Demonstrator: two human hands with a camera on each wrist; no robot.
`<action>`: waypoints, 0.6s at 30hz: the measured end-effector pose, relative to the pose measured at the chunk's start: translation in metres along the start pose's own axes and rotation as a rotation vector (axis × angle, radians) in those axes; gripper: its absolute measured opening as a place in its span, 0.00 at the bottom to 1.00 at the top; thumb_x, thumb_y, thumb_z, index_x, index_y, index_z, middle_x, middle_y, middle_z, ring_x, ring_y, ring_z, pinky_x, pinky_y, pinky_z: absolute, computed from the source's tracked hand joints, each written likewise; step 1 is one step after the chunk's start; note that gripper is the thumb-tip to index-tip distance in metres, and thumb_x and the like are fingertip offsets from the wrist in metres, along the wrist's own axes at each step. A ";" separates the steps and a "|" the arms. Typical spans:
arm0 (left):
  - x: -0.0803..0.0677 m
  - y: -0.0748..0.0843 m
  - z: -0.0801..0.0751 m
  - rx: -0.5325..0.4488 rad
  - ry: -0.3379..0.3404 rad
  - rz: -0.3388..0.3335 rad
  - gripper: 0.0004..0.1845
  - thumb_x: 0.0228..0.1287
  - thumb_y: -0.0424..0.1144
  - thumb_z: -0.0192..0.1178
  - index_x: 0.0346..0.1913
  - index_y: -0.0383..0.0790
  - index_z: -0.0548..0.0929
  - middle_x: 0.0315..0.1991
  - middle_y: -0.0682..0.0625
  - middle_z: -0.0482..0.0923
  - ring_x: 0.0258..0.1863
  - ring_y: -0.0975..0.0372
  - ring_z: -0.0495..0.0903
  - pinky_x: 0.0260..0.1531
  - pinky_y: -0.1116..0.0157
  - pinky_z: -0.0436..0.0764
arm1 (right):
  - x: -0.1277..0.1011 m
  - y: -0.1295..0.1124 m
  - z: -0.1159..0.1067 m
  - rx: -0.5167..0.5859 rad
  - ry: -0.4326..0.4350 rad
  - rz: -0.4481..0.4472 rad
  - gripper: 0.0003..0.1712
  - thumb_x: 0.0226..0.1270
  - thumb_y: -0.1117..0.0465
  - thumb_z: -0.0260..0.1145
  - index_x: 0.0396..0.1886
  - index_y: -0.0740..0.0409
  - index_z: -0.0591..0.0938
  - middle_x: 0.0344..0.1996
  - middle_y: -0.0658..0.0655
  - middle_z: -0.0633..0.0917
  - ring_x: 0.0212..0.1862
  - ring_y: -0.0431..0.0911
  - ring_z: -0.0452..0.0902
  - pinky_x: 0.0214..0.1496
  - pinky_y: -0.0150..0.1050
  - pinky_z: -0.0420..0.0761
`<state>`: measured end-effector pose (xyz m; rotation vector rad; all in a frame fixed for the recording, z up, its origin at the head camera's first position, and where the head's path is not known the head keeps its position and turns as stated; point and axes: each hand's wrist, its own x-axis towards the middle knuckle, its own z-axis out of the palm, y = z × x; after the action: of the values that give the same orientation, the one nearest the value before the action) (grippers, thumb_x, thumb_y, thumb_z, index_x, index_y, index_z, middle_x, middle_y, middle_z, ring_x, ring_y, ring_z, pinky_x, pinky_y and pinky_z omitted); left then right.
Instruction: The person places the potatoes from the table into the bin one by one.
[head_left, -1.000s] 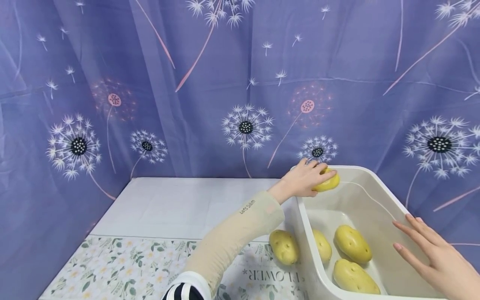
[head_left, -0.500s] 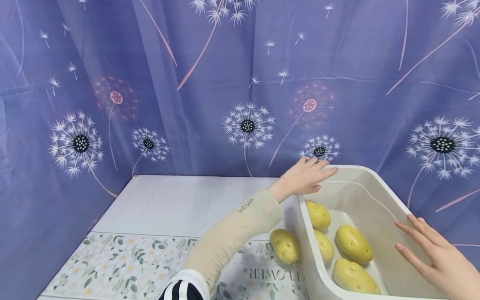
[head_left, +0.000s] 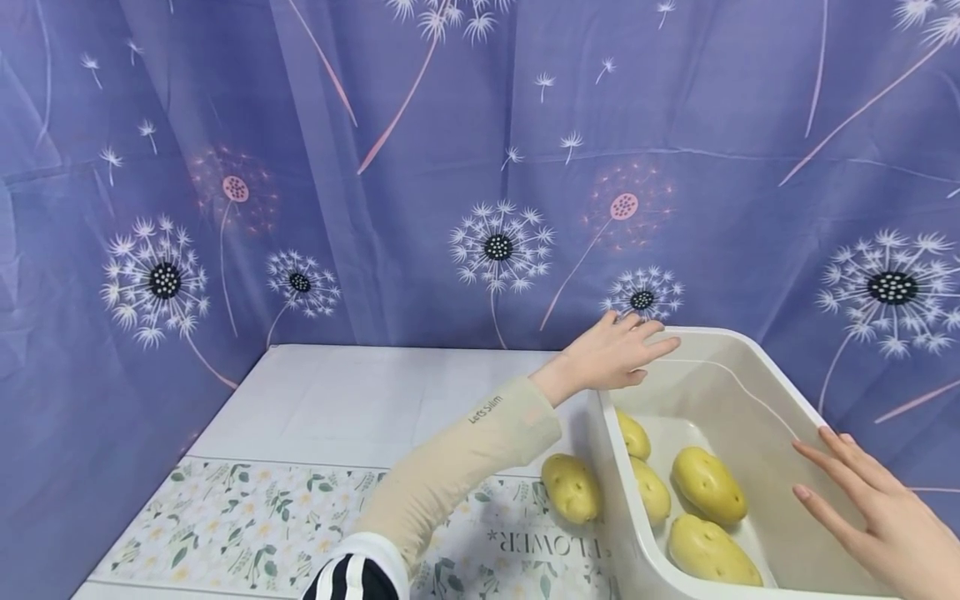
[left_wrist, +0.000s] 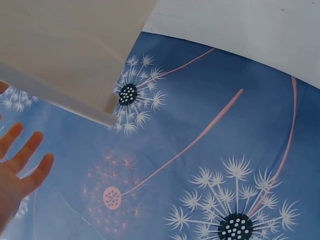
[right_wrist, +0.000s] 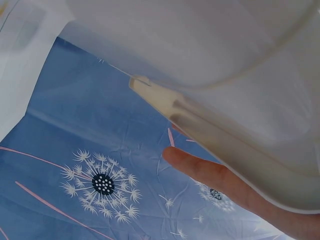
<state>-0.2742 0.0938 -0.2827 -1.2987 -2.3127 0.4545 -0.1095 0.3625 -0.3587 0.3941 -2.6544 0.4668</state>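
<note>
My left hand hovers over the far left corner of a cream plastic bin, fingers spread and holding nothing. In the left wrist view, its fingertips show at the left edge, apart from the bin. My right hand lies along the bin's right rim with its fingers extended; in the right wrist view a finger runs beside the rim. Several yellow potatoes lie inside the bin: one near the left wall below my left hand, another in the middle. One more potato sits outside, left of the bin.
A white table bears a floral mat with printed letters. Behind it hangs a blue curtain with dandelion prints. The bin's raised left wall stands between the outside potato and those inside.
One second ago my left hand held a potato above the bin's far left corner. It let go, and that potato now lies in the bin. The right hand stayed at the rim.
</note>
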 end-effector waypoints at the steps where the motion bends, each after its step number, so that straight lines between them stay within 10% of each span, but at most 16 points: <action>1: -0.001 0.000 -0.001 -0.003 0.000 0.003 0.30 0.61 0.53 0.48 0.67 0.55 0.56 0.63 0.54 0.62 0.56 0.61 0.66 0.46 0.63 0.70 | 0.000 0.000 0.000 0.000 0.000 0.000 0.31 0.59 0.60 0.61 0.62 0.58 0.66 0.69 0.64 0.51 0.71 0.42 0.29 0.63 0.64 0.34; 18: -0.026 0.007 -0.016 -0.053 0.037 0.036 0.26 0.63 0.52 0.46 0.65 0.56 0.61 0.62 0.55 0.64 0.56 0.62 0.67 0.43 0.63 0.69 | 0.001 -0.004 0.000 0.013 0.025 -0.002 0.30 0.59 0.61 0.60 0.62 0.61 0.66 0.68 0.67 0.52 0.70 0.38 0.28 0.64 0.63 0.34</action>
<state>-0.2488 0.0754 -0.2782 -1.3646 -2.2881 0.3802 -0.1088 0.3587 -0.3577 0.3918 -2.6277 0.4862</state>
